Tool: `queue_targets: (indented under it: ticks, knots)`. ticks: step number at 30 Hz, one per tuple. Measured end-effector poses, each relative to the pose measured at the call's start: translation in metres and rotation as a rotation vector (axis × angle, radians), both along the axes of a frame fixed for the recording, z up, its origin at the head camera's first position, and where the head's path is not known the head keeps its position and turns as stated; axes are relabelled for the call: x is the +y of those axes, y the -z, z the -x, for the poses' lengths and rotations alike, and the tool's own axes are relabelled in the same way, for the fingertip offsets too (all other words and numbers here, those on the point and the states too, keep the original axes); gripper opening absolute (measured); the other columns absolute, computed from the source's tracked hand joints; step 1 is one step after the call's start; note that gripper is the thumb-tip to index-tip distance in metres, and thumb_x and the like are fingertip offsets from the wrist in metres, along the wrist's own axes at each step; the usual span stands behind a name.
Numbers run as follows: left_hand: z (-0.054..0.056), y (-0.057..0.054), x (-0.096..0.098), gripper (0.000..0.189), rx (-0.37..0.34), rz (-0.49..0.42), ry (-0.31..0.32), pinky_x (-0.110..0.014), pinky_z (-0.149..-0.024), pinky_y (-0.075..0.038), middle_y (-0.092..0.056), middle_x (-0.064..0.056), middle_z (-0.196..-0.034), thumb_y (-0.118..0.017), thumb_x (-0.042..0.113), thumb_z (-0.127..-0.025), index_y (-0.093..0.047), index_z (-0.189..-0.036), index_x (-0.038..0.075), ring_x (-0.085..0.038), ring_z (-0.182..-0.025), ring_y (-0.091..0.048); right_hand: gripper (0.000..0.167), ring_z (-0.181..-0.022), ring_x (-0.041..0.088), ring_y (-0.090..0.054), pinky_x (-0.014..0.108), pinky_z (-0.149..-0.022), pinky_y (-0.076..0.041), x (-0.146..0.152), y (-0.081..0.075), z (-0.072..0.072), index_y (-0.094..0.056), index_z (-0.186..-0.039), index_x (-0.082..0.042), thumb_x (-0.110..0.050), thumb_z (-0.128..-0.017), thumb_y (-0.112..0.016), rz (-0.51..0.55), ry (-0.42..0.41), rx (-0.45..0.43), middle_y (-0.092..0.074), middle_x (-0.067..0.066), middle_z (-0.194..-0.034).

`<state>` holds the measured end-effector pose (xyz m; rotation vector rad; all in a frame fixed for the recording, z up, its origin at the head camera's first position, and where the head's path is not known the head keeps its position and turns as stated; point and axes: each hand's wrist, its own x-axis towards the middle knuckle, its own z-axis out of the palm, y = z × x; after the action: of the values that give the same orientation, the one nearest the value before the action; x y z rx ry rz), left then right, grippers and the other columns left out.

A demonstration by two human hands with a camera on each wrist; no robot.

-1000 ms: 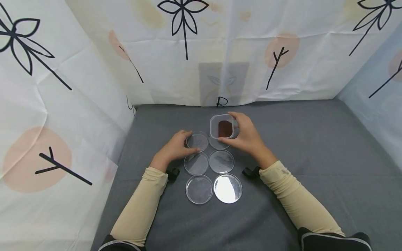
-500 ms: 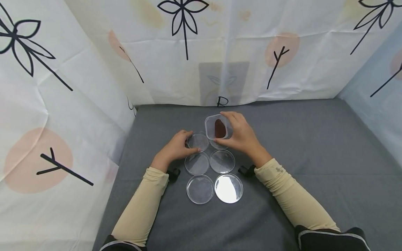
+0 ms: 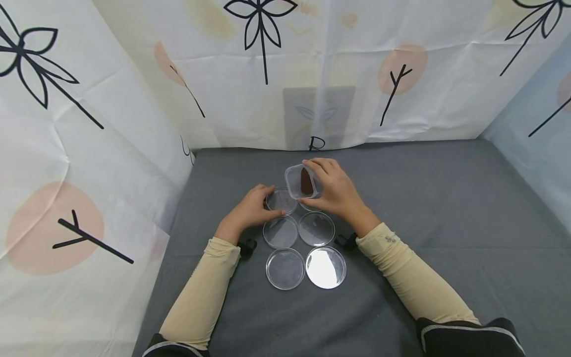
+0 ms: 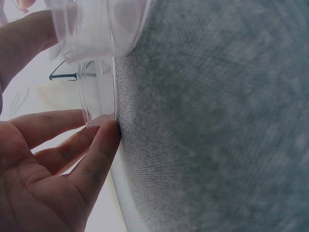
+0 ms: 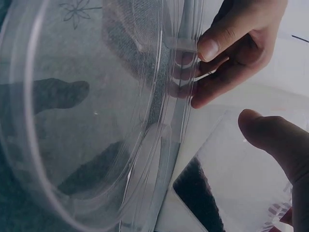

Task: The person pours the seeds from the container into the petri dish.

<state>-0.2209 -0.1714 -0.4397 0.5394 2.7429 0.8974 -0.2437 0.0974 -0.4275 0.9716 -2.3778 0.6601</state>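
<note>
Rightward, broad cloth (image 3: 446,223) past dish rims (image 3: 344,268).

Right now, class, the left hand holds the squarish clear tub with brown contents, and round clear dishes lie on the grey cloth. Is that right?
Not quite: the head view shows the right hand holding the squarish clear tub with brown contents. The left hand grips the far-left dish. Round clear dishes do lie on the grey cloth.

a grey cloth (image 3: 450,213) lies flat; behind it and to its left hang white sheets (image 3: 343,64) with black flowers (image 3: 20,48), twigs (image 3: 78,231), peach discs (image 3: 44,208), a grey rectangle (image 3: 299,124); at right, a bluish sheet (image 3: 544,163).
</note>
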Motion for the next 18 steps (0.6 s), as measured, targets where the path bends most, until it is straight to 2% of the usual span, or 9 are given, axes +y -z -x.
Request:
queue_targets:
  ticks: [7, 13, 18]
  knots:
    - [0.0, 0.0, -0.001, 0.087, -0.009, -0.006, -0.003, -0.048, -0.099, -0.057, -0.055, -0.026, -0.144, -0.08, 0.038, -0.095, -0.042, -0.158, -0.009, -0.032, -0.113, -0.062, 0.095, -0.129, 0.04, -0.056, 0.054, -0.111, -0.051, -0.01, -0.002, 0.002, -0.059, -0.147, -0.004, -0.038, -0.07, -0.102, -0.076, -0.025, 0.064, -0.063, 0.018, -0.139]
    - [0.0, 0.001, -0.001, 0.087, -0.013, 0.0, 0.0, -0.046, -0.096, -0.058, -0.054, -0.025, -0.144, -0.08, 0.038, -0.096, -0.041, -0.159, -0.007, -0.03, -0.111, -0.062, 0.092, -0.131, 0.039, -0.055, 0.06, -0.101, -0.055, -0.015, -0.005, 0.001, -0.059, -0.147, -0.008, -0.037, -0.07, -0.102, -0.129, 0.008, 0.058, -0.061, 0.016, -0.141]
    - [0.001, 0.001, 0.0, 0.087, -0.022, -0.003, -0.006, -0.047, -0.098, -0.058, -0.053, -0.025, -0.148, -0.08, 0.037, -0.096, -0.04, -0.159, -0.007, -0.031, -0.113, -0.063, 0.092, -0.132, 0.038, -0.054, 0.061, -0.098, -0.055, -0.018, -0.004, 0.0, -0.059, -0.149, -0.009, -0.036, -0.072, -0.101, -0.158, 0.014, 0.05, -0.06, 0.016, -0.143]
